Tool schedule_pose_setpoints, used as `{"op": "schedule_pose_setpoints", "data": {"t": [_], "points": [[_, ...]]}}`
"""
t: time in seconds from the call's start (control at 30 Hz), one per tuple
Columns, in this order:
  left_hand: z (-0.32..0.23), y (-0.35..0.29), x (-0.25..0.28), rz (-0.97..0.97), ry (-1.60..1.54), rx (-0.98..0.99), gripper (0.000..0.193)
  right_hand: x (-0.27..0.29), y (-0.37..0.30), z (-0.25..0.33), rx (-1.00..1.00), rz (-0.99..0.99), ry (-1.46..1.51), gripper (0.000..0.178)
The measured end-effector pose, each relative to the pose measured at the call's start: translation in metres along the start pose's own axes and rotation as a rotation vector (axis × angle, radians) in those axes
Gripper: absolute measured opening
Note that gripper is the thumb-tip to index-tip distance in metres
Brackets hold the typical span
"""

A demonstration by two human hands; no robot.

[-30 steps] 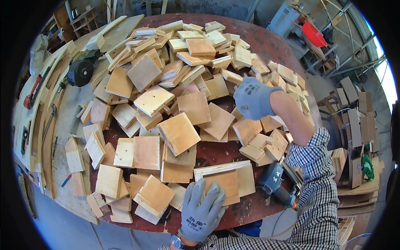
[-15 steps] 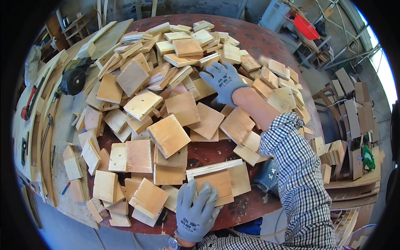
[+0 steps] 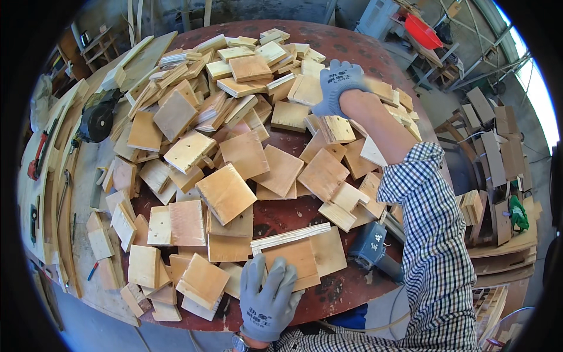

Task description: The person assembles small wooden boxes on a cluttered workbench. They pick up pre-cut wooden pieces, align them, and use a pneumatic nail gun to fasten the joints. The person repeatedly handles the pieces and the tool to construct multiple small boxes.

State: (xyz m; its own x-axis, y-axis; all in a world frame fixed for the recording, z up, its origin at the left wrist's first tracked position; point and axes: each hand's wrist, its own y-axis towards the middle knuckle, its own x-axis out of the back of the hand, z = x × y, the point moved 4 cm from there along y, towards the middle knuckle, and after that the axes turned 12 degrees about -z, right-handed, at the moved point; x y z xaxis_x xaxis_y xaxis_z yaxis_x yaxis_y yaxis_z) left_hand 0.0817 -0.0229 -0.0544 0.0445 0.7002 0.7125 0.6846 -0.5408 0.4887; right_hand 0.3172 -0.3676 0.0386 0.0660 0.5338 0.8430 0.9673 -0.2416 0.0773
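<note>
My left hand [image 3: 267, 296], in a grey glove, rests at the near edge of the table with its fingers stretched over the near-left corner of a wooden assembly. That assembly is a flat square board [image 3: 296, 261] with a pale plywood strip [image 3: 290, 239] standing along its far edge; a second board [image 3: 329, 251] lies against its right side. My right hand [image 3: 339, 88], also gloved, reaches over the far right of a large heap of wooden blocks [image 3: 249, 67]. Its back faces up and its fingertips are hidden, so any grip cannot be seen.
A grey-blue power tool [image 3: 368, 243] lies right of the assembly on the red table [image 3: 281, 214]. On the left plank surface are a black tape measure [image 3: 98, 120], red-handled pliers [image 3: 36, 161] and long strips. Stacked boards [image 3: 498, 164] stand on the right, with a red basin [image 3: 422, 32] behind.
My right hand has moved right and farther from the heap's middle, uncovering blocks there, some of them shifted. My left hand stays on the assembly. The whole view has shifted slightly.
</note>
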Motion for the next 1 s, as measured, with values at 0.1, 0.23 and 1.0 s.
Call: {"op": "schedule_pose_setpoints", "data": {"t": [0.1,0.23,1.0], "points": [[0.0,0.001,0.001,-0.01,-0.004,0.003,0.047,0.007,-0.006,0.009,0.023,0.093,-0.041,0.079],[-0.002,0.002,0.0,-0.017,-0.023,-0.022,0.054,0.004,-0.018,0.046,0.186,-0.125,0.05,0.068],[0.002,-0.001,0.002,-0.06,-0.075,0.005,0.062,-0.039,-0.028,0.145,-0.14,0.311,1.376,0.085]]}}
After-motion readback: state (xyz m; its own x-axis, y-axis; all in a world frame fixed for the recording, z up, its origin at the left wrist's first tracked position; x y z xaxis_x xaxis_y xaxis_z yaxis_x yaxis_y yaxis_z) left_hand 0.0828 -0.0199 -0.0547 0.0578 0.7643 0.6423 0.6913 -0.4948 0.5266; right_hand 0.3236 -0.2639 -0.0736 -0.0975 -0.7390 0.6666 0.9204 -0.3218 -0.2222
